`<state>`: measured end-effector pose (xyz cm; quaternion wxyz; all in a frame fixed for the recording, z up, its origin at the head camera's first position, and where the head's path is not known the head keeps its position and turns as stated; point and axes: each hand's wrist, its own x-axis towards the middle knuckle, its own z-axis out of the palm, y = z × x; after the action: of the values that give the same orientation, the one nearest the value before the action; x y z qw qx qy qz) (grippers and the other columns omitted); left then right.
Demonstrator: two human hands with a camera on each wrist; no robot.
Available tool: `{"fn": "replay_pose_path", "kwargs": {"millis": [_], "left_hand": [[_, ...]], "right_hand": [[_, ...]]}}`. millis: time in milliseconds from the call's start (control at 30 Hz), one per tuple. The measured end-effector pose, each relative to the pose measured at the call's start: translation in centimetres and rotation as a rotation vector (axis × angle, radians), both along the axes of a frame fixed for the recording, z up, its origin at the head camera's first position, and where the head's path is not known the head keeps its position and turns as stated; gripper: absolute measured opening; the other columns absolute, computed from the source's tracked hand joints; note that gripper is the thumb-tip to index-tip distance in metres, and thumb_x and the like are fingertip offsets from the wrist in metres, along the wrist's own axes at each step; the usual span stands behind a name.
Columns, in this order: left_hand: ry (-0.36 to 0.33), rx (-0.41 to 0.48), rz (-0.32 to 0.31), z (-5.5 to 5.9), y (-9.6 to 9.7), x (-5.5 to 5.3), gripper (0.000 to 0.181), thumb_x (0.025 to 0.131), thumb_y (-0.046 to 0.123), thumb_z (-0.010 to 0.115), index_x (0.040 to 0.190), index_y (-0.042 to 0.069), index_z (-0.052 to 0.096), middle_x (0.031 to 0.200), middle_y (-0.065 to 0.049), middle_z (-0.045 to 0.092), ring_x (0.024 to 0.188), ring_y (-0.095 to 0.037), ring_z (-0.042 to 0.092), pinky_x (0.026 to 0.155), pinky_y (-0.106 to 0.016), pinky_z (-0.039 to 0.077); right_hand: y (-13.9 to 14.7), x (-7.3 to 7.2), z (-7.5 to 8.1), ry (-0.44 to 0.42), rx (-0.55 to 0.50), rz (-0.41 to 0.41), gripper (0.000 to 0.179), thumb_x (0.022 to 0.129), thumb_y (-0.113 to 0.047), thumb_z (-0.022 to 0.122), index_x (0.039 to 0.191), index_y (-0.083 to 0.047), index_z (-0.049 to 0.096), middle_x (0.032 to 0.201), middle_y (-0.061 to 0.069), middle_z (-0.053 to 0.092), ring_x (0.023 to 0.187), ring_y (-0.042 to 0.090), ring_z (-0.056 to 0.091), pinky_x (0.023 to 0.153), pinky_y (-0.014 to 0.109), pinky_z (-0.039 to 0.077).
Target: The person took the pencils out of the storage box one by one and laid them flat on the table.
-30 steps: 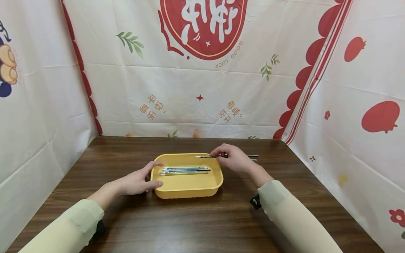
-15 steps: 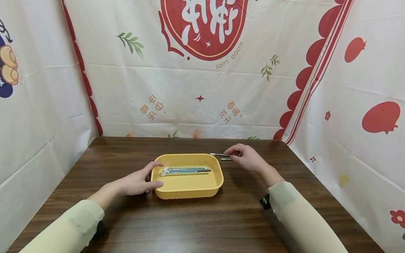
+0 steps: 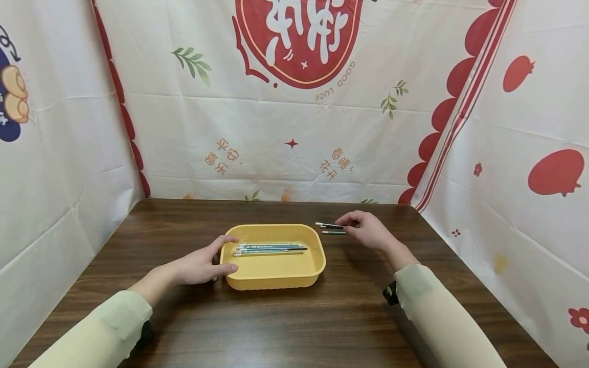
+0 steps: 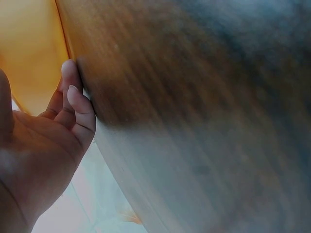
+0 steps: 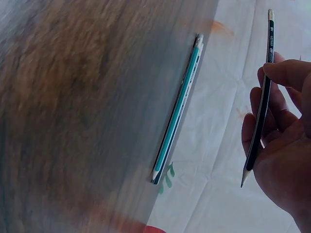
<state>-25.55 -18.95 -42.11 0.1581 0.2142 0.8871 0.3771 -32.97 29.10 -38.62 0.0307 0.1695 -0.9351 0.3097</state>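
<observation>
My left hand (image 3: 200, 265) holds the left end of a yellow tray (image 3: 271, 282), thumb and index finger over its rim. In the left wrist view, the other fingers bend against the tray's outer wall (image 4: 36, 43). Several pencils (image 3: 271, 250), mostly teal and one gold, lie lengthwise inside. Right of the tray, my right hand (image 3: 365, 231) pinches a black pencil (image 5: 270, 41) between thumb and fingers, white end up and sharpened tip down in the right wrist view. Close by on the table lie a teal pencil (image 5: 177, 107) and a black-and-white one alongside it.
The dark wood table (image 3: 276, 327) reaches back to a printed white cloth (image 3: 267, 117) hanging behind it. More cloth hangs along the left (image 3: 60, 153) and right (image 3: 520, 153) sides.
My right hand has moved right with the black pencil, from over the tray's far right rim to above the table by the other pencils. The left hand and tray stay put.
</observation>
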Motion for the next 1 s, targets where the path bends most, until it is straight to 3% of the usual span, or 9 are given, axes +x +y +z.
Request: {"fn": "replay_pose_path", "kwargs": {"millis": [200,533,733,1000], "left_hand": [[-0.007,0.002,-0.005,-0.1,0.1,-0.1,0.078,0.105,0.05,0.073,0.165,0.027,0.03,0.106,-0.011,0.065,0.081,-0.022,0.066,0.075,-0.039,0.053],[-0.002,0.01,-0.004,0.1,0.1,0.0,0.077,0.105,0.048,0.074,0.165,0.027,0.03,0.118,-0.014,0.064,0.081,-0.022,0.067,0.076,-0.039,0.055],[0.002,0.005,-0.007,0.3,0.1,0.0,0.078,0.105,0.049,0.073,0.166,0.027,0.029,0.11,-0.012,0.065,0.081,-0.021,0.067,0.075,-0.039,0.054],[0.002,0.001,-0.003,0.2,0.1,0.0,0.078,0.105,0.05,0.073,0.165,0.027,0.03,0.119,-0.015,0.065,0.082,-0.021,0.067,0.078,-0.039,0.054]], "right_hand": [[0.6,-0.2,-0.5,-0.004,0.012,0.002,0.021,0.106,-0.005,0.066,0.122,-0.007,0.08,0.123,0.02,0.074,0.104,0.025,0.062,0.091,0.039,0.053],[1.3,-0.9,-1.4,-0.056,0.016,0.01,0.022,0.105,-0.003,0.066,0.123,-0.004,0.079,0.12,0.019,0.075,0.101,0.026,0.063,0.091,0.038,0.055],[2.0,-1.0,-1.8,-0.066,0.061,-0.006,0.022,0.106,-0.004,0.064,0.121,-0.008,0.08,0.114,0.014,0.073,0.098,0.025,0.06,0.089,0.038,0.052],[2.6,-1.4,-2.7,-0.092,0.087,0.025,0.023,0.103,-0.002,0.067,0.12,-0.009,0.081,0.114,0.011,0.076,0.102,0.022,0.063,0.093,0.038,0.053]]}}
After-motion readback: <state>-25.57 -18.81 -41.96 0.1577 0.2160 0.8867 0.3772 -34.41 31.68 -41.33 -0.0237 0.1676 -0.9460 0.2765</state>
